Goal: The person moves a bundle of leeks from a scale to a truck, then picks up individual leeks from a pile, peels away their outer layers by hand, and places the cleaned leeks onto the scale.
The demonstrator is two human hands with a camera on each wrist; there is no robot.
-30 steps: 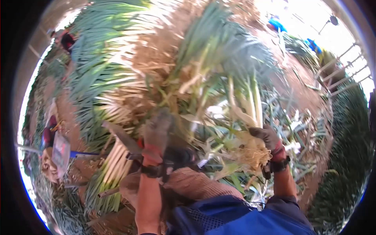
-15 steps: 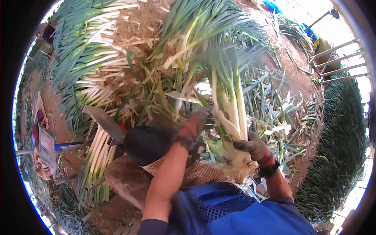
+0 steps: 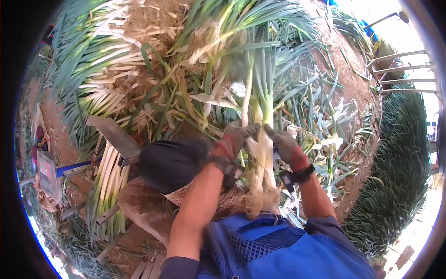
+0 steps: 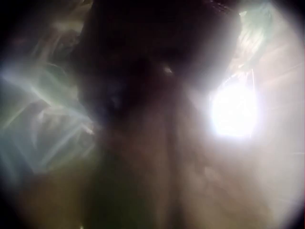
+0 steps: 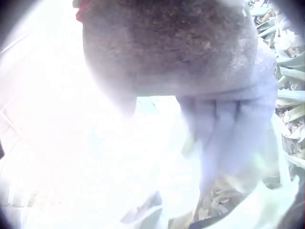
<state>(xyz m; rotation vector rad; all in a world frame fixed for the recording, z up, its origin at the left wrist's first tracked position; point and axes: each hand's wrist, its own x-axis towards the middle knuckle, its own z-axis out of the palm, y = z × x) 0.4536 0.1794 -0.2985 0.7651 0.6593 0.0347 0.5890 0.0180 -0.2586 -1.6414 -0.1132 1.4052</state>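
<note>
Leeks (image 3: pixel 266 151) with pale stalks stand in front of the blue vest, their roots (image 3: pixel 260 201) toward the body and green leaves pointing away. My gloved left hand (image 3: pixel 237 138) pinches at the stalks from the left. From the right, my gloved right hand (image 3: pixel 285 146) has its thumb and fingers curled at the same stalks, close to the left fingertips. In the right wrist view the right glove (image 5: pixel 176 52) shows bent fingers against strong glare. The left wrist view is dark and blurred, the left glove (image 4: pixel 147 52) filling its top.
A row of leeks (image 3: pixel 102 65) lies at the upper left, with more leeks (image 3: pixel 111 172) beside a metal blade (image 3: pixel 114 136). Loose leaves (image 3: pixel 320 135) cover the ground at right. A dark rounded object (image 3: pixel 169 165) sits by the left forearm. Metal bars (image 3: pixel 406 69) stand at upper right.
My left hand has come from beside the blade to the stalks. My right hand has shifted from near the roots to higher on the stalks, and the leeks have moved left.
</note>
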